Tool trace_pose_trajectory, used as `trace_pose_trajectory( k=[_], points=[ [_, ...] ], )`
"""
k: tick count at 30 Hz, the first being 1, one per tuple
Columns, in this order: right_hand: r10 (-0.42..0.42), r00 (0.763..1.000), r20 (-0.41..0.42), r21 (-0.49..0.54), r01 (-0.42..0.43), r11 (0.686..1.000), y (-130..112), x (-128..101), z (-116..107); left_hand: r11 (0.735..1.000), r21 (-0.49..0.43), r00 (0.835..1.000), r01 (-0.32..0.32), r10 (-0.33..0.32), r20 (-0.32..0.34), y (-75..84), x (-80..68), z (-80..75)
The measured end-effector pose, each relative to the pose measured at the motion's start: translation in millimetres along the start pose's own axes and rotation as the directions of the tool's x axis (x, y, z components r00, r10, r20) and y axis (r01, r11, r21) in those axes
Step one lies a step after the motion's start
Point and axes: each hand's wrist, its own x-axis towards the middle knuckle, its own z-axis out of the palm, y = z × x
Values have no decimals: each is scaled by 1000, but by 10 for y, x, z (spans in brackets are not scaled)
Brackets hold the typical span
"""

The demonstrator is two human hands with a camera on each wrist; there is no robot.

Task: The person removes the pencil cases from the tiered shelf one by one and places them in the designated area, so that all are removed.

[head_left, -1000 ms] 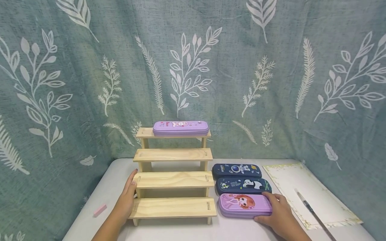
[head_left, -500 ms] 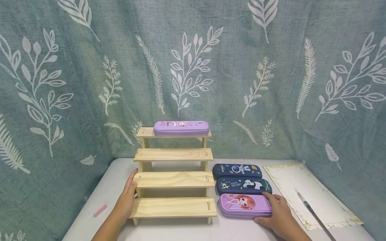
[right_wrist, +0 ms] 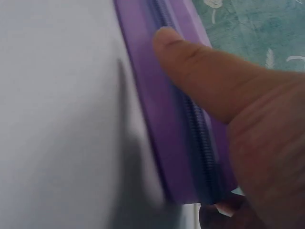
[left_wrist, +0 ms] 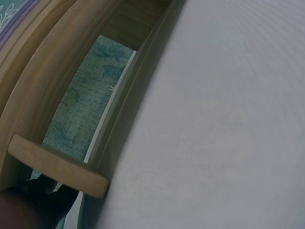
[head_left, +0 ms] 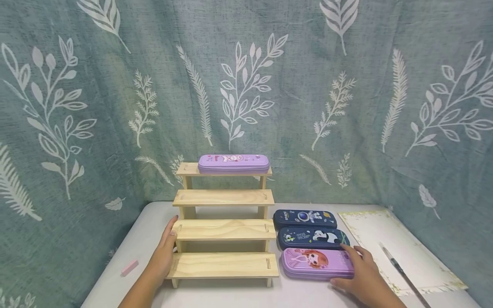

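Note:
In the head view my left hand [head_left: 163,252] holds the left side of a stepped wooden display stand [head_left: 223,264]. The left wrist view shows dark fingertips [left_wrist: 50,191] tucked behind a wooden end piece [left_wrist: 57,164]. My right hand [head_left: 363,273] spans the right end of a pink-purple pencil case [head_left: 296,263] with a red-haired girl on its lid. Its thumb [right_wrist: 190,62] lies across the zipper side in the right wrist view, with the fingers on the far side. A lilac pencil case [head_left: 233,164] lies on the top step.
Behind the pink-purple case lie a dark blue panda pencil case [head_left: 300,239] and a dark blue space pencil case [head_left: 286,218]. A bordered paper sheet [head_left: 369,231] bears a paintbrush [head_left: 402,273] on the right. A pink eraser-like block [head_left: 129,268] lies left. A patterned curtain [head_left: 285,115] stands behind.
My right hand has slipped slightly right along the pink-purple pencil case, baring more of its lid. The whole head view has shifted a little. My left hand stays at the stand.

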Motion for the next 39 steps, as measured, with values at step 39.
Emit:
trace_pose_trajectory(
  k=[39],
  points=[
    [-385, 917, 101, -118, 395, 911, -1672, 1457, -1147, 1000, -9, 1000, 29, -29, 5, 31, -9, -1]
  ],
)
